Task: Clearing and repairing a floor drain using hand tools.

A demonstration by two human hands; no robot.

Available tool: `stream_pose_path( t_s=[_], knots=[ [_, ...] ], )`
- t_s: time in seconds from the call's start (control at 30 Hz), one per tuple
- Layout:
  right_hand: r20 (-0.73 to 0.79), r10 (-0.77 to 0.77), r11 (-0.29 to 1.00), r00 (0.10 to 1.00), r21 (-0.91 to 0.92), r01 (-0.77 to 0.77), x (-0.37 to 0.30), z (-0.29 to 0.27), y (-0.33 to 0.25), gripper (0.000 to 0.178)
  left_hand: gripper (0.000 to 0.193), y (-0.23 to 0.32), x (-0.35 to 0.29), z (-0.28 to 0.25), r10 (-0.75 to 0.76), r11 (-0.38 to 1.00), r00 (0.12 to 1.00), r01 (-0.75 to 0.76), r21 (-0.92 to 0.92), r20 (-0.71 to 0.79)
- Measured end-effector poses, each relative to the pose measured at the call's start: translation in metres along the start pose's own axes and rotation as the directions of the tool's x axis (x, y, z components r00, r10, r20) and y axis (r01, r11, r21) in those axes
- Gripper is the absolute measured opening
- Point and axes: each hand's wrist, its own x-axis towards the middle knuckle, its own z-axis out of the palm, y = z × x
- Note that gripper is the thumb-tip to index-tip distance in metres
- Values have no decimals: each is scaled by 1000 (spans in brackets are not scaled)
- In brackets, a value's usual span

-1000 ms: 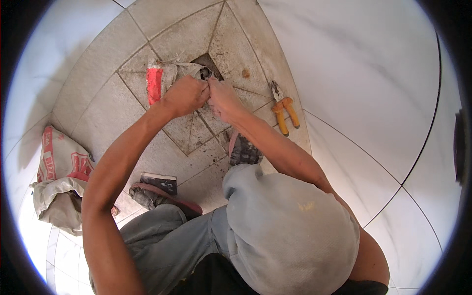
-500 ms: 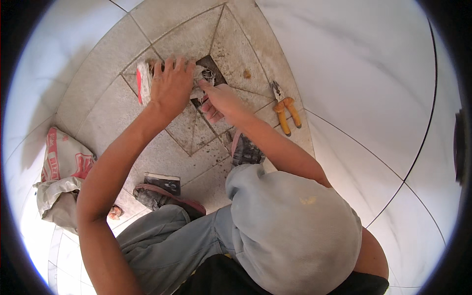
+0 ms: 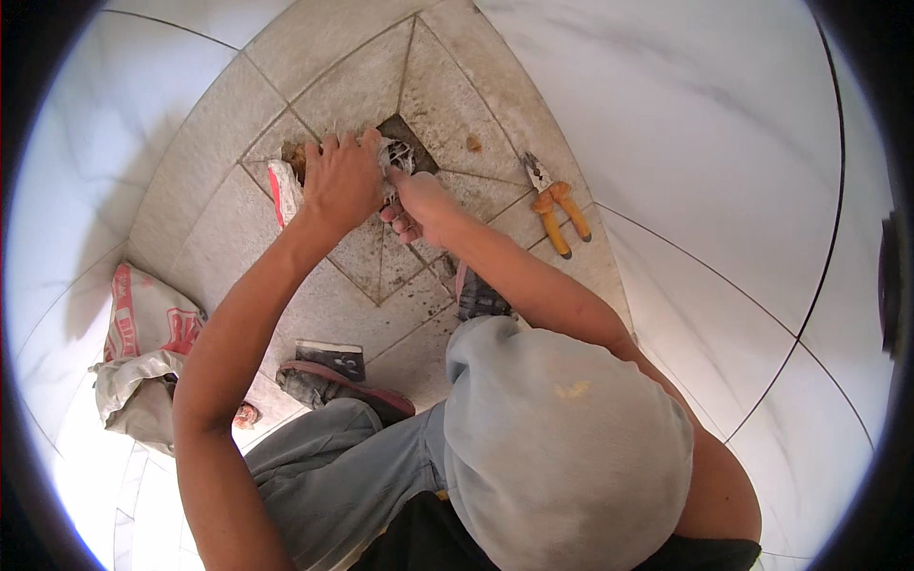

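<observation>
My left hand (image 3: pixel 344 183) lies over a bunched piece of white woven sack (image 3: pixel 284 190) with a red strip. Its fingers curl down on the far side, with the tips hidden. Beside it, my right hand (image 3: pixel 421 205) is closed, thumb toward the left hand, on frayed whitish strands of the same material. The strands hang over a dark square opening (image 3: pixel 419 157) in the tiled floor. Between the hands, the exact grip is partly covered. A brown patch (image 3: pixel 293 157), too small to make out, shows just left of my left fingers.
Pliers with orange-yellow handles (image 3: pixel 560 211) lie to the right, near the white wall (image 3: pixel 705 181). At left stands a crumpled sack with red print (image 3: pixel 152 319). A dark block with a pale edge (image 3: pixel 328 358) sits by my left shoe (image 3: pixel 324 383). Dirt crumbs speckle the tiles.
My left hand has shifted slightly right and nearer, its fingers more drawn in. The red-striped sack piece sits lower beside it, and the brown patch has come into sight. The whole view has shifted a little.
</observation>
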Motion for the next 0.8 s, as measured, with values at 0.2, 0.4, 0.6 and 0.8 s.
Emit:
stream_pose_path(
  t_s=[0.2,0.4,0.6,0.8],
  knots=[
    [73,-126,992,989,-9,127,13,-15,9,29,45,-4,-3,-9,110,992,959,-121,-27,-261],
    [91,-285,912,954,-282,299,11,-26,15,34,48,-5,15,5,42,996,998,-46,-78,-54],
    [36,-475,764,880,-479,432,24,-22,23,41,65,17,26,-9,-58,980,990,81,-183,128],
    [59,-474,782,879,-431,450,23,1,34,39,80,22,49,-28,-78,984,851,149,-97,519]
  ],
)
